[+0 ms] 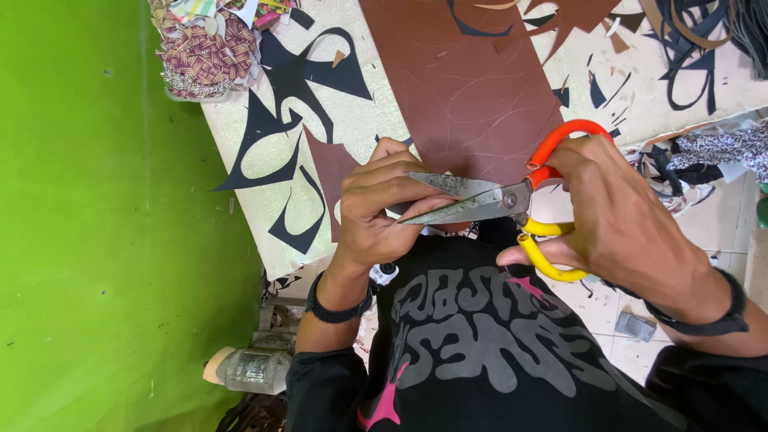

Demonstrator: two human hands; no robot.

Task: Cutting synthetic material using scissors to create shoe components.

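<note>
A pair of scissors [496, 200] with 1 orange and 1 yellow handle loop is shown near the middle of the view, above the person's black printed shirt [480, 344]. The 2 steel blades are parted slightly and are pointed left, toward the left hand [380, 204]. The handles are gripped by the right hand [620, 216], whose fingers are passed through both loops and closed on them. The left hand is curled shut just beside the blade tips; a small piece appears to be pinched there, but what it is cannot be told, since it is hidden by the fingers. Beyond the scissors, a large brown sheet [472, 80] marked with curved lines is laid on the pale worktable [352, 120]. To its left, black cut-out offcuts [296, 88] are scattered. At the far left corner, a pile of patterned scraps [208, 48] is seen. The left side is filled by a green wall [104, 224].
</note>
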